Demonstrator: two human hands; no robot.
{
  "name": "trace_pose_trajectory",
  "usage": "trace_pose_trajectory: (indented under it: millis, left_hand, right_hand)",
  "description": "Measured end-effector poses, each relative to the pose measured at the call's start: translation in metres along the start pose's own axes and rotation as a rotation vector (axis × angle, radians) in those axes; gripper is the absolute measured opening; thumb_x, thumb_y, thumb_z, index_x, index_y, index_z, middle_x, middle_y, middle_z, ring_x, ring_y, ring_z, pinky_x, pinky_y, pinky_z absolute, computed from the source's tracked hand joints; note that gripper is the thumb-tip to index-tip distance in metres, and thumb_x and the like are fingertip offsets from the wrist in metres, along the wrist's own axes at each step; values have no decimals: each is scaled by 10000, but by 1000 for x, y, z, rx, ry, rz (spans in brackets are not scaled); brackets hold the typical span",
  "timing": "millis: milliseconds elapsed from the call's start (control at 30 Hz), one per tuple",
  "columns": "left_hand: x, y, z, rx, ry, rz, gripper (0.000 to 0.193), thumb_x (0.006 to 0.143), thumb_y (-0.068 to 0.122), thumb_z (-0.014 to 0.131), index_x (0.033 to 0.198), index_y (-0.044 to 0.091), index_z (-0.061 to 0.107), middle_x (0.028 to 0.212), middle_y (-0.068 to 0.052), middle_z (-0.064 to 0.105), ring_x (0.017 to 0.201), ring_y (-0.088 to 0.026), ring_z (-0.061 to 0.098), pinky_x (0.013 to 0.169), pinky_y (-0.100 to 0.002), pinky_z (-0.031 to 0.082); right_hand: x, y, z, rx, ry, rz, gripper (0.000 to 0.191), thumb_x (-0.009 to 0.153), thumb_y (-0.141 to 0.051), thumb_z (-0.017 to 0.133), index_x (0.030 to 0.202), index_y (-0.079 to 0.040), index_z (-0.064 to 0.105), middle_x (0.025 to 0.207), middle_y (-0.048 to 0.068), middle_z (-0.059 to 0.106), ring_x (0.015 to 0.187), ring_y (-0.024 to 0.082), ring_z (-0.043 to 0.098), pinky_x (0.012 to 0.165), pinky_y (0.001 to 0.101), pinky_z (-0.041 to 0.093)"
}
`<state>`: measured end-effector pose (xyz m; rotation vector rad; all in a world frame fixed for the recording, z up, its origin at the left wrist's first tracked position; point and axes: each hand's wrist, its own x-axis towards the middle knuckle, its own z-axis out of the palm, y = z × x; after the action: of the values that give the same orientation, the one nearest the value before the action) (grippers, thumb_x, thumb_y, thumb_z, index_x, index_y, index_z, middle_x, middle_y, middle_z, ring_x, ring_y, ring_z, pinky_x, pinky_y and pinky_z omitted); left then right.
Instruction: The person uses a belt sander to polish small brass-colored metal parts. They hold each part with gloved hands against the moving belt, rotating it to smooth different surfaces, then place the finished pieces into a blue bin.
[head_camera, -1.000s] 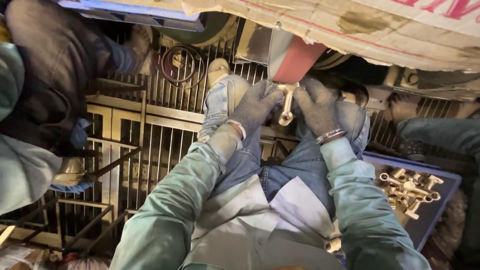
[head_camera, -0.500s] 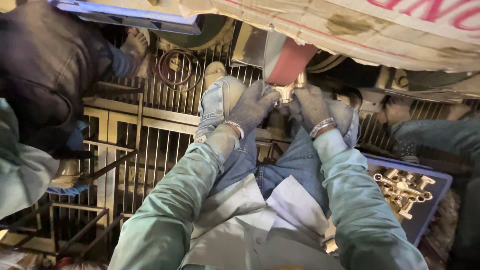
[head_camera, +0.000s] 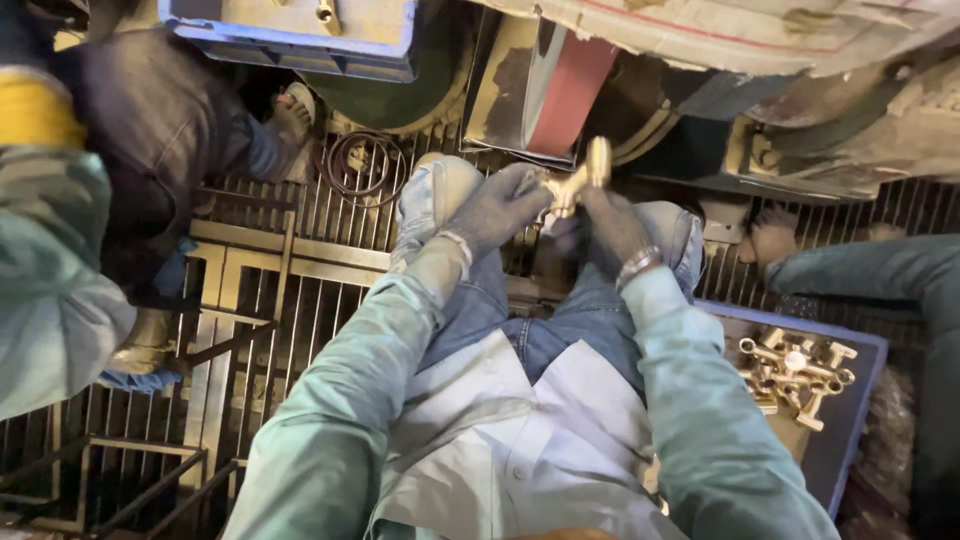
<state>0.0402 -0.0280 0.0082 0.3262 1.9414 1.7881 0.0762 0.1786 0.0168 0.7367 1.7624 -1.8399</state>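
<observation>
Both my hands wear grey gloves and hold one brass fitting (head_camera: 578, 180) between my knees. My left hand (head_camera: 503, 207) grips its left end. My right hand (head_camera: 610, 224) grips it from below and to the right. The fitting's upper end points up toward a red belt (head_camera: 572, 92) on the machine in front of me, close to the belt's lower edge. Whether the fitting touches the belt I cannot tell. I sit in jeans and a pale green jacket with an apron over my lap.
A blue tray (head_camera: 850, 430) at my right holds several brass fittings (head_camera: 795, 375). Another blue crate (head_camera: 290, 35) sits at the top left. A metal grate floor (head_camera: 260, 300) lies below. One person crouches at the left (head_camera: 120, 150); another person's leg (head_camera: 860, 270) is at the right.
Both hands have raised the brass fitting and turned it, so it now stands clear above my gloves near the belt. The camera view has shifted slightly.
</observation>
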Motion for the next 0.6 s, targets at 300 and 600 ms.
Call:
trace_pose_trajectory:
  millis: [300, 600]
  left_hand:
    - [-18, 1, -15, -316, 101, -235, 400, 1043, 498, 539, 1138, 114, 601, 869, -3, 632, 646, -84, 564, 551, -251, 461]
    - [-15, 12, -31, -440, 49, -395, 434, 982, 520, 570, 1092, 102, 610, 739, -2, 603, 532, -94, 506, 437, -263, 391]
  right_hand:
    - [-74, 14, -2, 344, -249, -128, 399, 1028, -331, 507, 1331, -84, 581, 1065, 77, 711, 736, 171, 614, 636, 321, 546]
    - [-58, -35, 1, 612, -313, -172, 441, 975, -418, 492, 1132, -18, 592, 1077, 134, 714, 978, 247, 741, 865, 390, 647]
